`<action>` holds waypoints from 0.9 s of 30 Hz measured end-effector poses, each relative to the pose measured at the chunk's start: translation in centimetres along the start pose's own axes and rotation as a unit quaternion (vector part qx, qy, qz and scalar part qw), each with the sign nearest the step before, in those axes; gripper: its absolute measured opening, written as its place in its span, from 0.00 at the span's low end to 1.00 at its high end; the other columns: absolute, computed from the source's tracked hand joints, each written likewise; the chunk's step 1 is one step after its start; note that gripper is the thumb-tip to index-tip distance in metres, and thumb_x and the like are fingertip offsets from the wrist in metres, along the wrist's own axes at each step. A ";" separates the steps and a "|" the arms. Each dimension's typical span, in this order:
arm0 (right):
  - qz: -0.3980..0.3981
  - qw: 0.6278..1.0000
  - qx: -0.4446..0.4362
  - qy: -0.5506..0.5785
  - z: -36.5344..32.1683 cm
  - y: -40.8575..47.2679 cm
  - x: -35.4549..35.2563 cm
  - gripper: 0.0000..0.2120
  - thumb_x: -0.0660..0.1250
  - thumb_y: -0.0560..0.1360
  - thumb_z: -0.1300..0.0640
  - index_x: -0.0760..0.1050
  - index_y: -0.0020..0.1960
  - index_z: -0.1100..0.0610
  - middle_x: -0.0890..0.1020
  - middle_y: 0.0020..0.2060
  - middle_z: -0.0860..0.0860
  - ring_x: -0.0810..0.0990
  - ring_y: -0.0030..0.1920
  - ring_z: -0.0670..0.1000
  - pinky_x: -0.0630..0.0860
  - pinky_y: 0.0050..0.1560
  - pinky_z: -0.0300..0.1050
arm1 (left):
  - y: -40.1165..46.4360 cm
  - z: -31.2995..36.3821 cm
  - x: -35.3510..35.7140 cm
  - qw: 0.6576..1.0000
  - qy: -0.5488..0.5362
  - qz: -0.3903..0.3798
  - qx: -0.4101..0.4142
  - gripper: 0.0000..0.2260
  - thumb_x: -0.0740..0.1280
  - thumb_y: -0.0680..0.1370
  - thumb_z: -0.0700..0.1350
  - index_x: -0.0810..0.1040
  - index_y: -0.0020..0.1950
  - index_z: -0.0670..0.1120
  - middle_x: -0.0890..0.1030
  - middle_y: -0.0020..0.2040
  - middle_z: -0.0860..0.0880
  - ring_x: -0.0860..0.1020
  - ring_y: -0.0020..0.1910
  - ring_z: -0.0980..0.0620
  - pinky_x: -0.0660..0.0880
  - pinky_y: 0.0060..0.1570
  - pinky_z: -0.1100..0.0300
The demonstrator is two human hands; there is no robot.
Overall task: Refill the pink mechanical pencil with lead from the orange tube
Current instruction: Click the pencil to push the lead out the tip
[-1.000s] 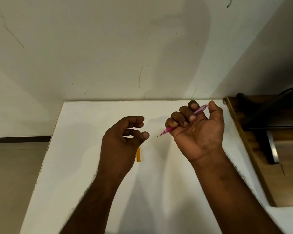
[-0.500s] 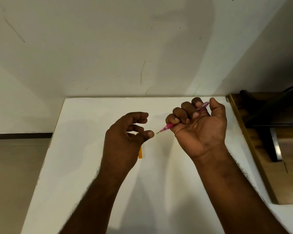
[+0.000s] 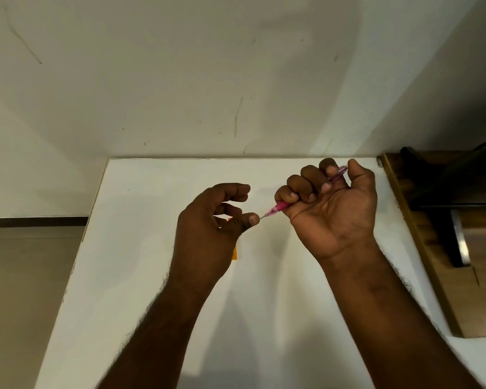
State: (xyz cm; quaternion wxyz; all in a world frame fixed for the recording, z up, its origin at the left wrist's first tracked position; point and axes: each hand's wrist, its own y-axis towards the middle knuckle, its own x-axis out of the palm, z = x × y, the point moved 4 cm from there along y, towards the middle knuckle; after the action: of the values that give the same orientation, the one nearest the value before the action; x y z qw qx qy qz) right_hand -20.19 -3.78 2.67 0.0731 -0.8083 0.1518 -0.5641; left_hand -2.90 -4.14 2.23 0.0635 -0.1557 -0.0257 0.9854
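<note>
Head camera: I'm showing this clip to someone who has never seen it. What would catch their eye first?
The two hands meeting over the white table: the right hand fists the pink mechanical pencil, its thin tip reaching the left hand's thumb. Next, a sliver of the orange tube peeks from under the left hand. At the right edge sits a dark wooden surface.

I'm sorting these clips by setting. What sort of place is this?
Probably a plain room in a home or office, at a desk corner. A bare white table stands against a scuffed, painted wall, with a tiled floor to its left and wooden furniture at its right.
</note>
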 end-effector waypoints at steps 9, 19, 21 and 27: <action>-0.010 1.000 0.008 0.002 0.1 -0.1 0.1 0.21 0.54 0.79 0.43 0.68 0.35 0.55 0.63 0.28 0.48 0.60 0.29 0.49 0.65 0.34 0.44 | 0.0 0.0 -0.1 1.000 0.014 0.004 0.000 0.15 0.76 0.71 0.41 0.82 0.55 0.54 0.84 0.47 0.57 0.80 0.40 0.62 0.71 0.34 0.72; -0.025 1.000 0.004 -0.008 -0.4 0.0 -0.2 0.22 0.53 0.78 0.40 0.71 0.39 0.56 0.65 0.29 0.49 0.61 0.30 0.50 0.64 0.36 0.45 | 0.4 -1.1 -0.7 0.997 0.080 0.015 -0.008 0.15 0.75 0.73 0.40 0.82 0.56 0.55 0.84 0.50 0.60 0.81 0.42 0.62 0.73 0.40 0.71; -0.021 0.999 0.009 -0.027 -0.4 0.1 -0.4 0.23 0.52 0.78 0.41 0.75 0.44 0.57 0.68 0.32 0.50 0.64 0.31 0.50 0.66 0.37 0.46 | 0.4 -1.6 -1.0 0.990 0.141 0.006 -0.008 0.14 0.75 0.74 0.42 0.81 0.56 0.56 0.83 0.50 0.60 0.81 0.42 0.61 0.74 0.42 0.66; 0.097 0.924 0.008 -0.370 -0.1 0.6 -2.0 0.14 0.59 0.81 0.65 0.82 0.57 0.62 0.79 0.36 0.54 0.79 0.35 0.49 0.82 0.41 0.46 | 0.2 -3.1 -0.7 0.960 0.276 -0.046 -0.017 0.14 0.75 0.74 0.46 0.82 0.58 0.55 0.81 0.49 0.58 0.79 0.46 0.56 0.70 0.45 0.65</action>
State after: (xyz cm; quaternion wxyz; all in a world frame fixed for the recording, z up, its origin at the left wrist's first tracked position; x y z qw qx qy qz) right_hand -21.03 -3.70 0.79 0.1852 -0.9403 0.1873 -0.2157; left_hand -1.26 -4.38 -0.54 0.1103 -0.4212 -0.0315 0.8997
